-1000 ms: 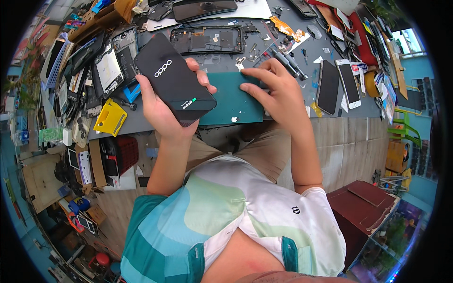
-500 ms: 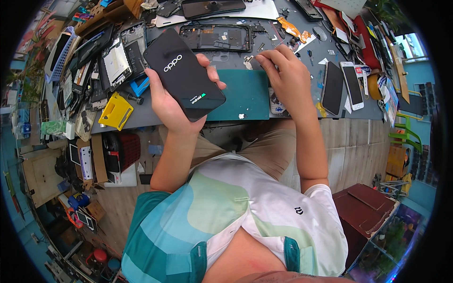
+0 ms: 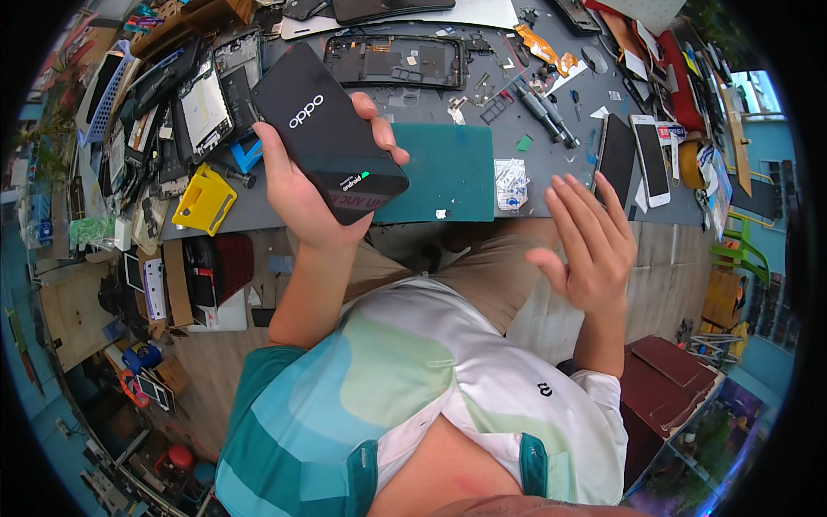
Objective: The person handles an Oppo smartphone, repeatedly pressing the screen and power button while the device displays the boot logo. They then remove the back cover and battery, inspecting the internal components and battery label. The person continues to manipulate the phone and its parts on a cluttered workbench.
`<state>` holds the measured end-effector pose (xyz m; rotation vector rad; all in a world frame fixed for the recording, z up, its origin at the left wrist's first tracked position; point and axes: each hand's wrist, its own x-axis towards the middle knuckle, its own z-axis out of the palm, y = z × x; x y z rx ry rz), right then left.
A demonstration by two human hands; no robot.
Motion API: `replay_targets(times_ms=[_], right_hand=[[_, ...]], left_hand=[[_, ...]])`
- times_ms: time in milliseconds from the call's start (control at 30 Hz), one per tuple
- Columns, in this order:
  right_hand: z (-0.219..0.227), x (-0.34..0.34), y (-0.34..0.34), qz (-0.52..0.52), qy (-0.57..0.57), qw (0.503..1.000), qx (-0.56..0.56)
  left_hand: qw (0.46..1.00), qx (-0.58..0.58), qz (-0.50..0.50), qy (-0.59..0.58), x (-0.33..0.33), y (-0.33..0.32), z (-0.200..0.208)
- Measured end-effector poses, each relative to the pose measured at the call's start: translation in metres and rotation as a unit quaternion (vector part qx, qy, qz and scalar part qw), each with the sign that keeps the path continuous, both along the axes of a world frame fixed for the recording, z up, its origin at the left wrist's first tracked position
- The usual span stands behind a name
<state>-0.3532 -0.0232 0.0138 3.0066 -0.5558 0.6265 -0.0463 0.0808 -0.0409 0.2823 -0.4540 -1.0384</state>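
Note:
A black smartphone (image 3: 320, 121) rests tilted in my left hand (image 3: 301, 185), its lit screen turned up and showing a start-up logo. My thumb wraps one long edge and my fingertips grip the other. Off the table's front edge hovers my right hand (image 3: 594, 237), empty, back upward, fingers stretched and thumb apart. Between the hands lies a green work mat (image 3: 448, 168) with a small white bit (image 3: 443, 214) at its near edge. A white printed card-like piece (image 3: 511, 183) lies just right of the mat.
An opened phone frame (image 3: 394, 62) lies behind the mat. Screwdriver-like metal tools (image 3: 546, 112) lie right of it. At the right are a black phone (image 3: 615, 155) and a white phone (image 3: 649, 159). Stacked phone parts and a yellow holder (image 3: 204, 200) crowd the left.
My right hand has moved from the small parts behind the mat, back and right past the table edge, its fingers opening out. The left hand still holds the phone, shifted slightly left.

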Motion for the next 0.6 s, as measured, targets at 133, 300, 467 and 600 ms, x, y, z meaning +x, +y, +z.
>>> replay_targets(times_ms=[133, 300, 467, 600], right_hand=[[0.004, 0.058, 0.037, 0.112, -0.043, 0.99, 0.079], [-0.038, 0.047, 0.021, 0.119, -0.068, 0.988, 0.067], [-0.028, 0.062, 0.027, 0.076, -0.129, 0.988, 0.046], [-0.026, 0.11, 0.045, 0.102, -0.066, 0.99, 0.076]], left_hand=[[1.0, 0.003, -0.006, 0.014, -0.001, -0.003, 0.002], [0.996, -0.021, -0.012, 0.088, 0.004, -0.003, 0.0], [0.994, -0.031, -0.026, 0.097, 0.005, -0.003, 0.0], [0.988, -0.044, -0.037, 0.145, 0.009, -0.002, -0.003]])
